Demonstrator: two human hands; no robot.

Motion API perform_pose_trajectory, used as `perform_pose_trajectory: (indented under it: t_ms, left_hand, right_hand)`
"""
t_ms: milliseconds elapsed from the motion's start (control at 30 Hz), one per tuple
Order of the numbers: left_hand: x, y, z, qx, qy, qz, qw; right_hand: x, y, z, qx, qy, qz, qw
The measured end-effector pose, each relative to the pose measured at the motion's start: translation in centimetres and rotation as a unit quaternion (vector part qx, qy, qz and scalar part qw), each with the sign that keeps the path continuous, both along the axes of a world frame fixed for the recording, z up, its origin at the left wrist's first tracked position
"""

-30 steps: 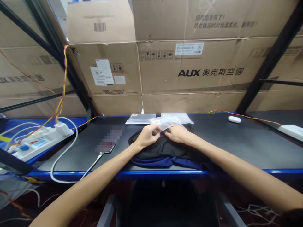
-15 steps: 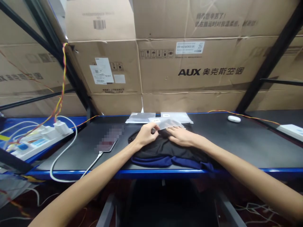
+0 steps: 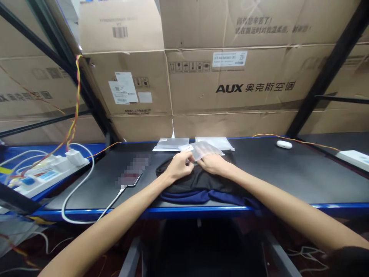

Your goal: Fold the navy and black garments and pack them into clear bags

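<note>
A frosted plastic bag [image 3: 195, 151] with a white label stands over a dark pile of fabric [image 3: 198, 180], black on top with a navy edge [image 3: 187, 197]. My left hand [image 3: 179, 167] is closed in a pinch on the bag's near left edge, close to the label. The fingers of my right hand [image 3: 215, 164] reach into the bag and show blurred through its translucent film, stretched out. What lies under them inside the bag, if anything, I cannot make out. Two more frosted bags, one at the left [image 3: 172, 144] and one at the right [image 3: 227, 144], lie just behind.
A phone [image 3: 132, 175] with a white charging cable lies left on the black shelf [image 3: 276, 177]. A white earbud case [image 3: 284, 144] and a white box [image 3: 354, 158] are at the right. Power strips [image 3: 52, 173] fill the left side; cardboard [image 3: 230, 100] stands behind.
My right hand has slid from the bag's near edge into the bag, so its fingers now show through the film. The left hand keeps its pinch almost in place.
</note>
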State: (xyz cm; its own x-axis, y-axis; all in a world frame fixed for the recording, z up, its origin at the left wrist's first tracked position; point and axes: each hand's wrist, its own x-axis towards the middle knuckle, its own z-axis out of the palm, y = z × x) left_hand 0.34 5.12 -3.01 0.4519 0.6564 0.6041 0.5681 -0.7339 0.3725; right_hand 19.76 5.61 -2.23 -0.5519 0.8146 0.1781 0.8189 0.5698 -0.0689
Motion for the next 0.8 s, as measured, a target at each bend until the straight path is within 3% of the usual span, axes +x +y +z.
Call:
perform_pose_trajectory:
  t_ms: [200, 467, 600, 800]
  left_hand:
    - [-0.2, 0.2, 0.4, -0.027, -0.023, 0.022, 0.999]
    - [-0.2, 0.3, 0.1, -0.024, 0.002, 0.000, 1.000]
    - [-0.2, 0.3, 0.2, -0.019, -0.003, 0.002, 1.000]
    - [-0.3, 0.5, 0.3, -0.006, -0.014, 0.034, 0.999]
  right_hand:
    - [3.0, -0.4, -0.2, -0.051, 0.035, 0.056, 0.997]
    - [-0.7, 1.5, -0.8, -0.021, -0.010, -0.014, 1.000]
    - [-0.7, 0.9, -0.7, -0.018, -0.012, -0.040, 0.999]
    - [1.0, -0.3, -0.5, -0.023, -0.004, 0.025, 0.999]
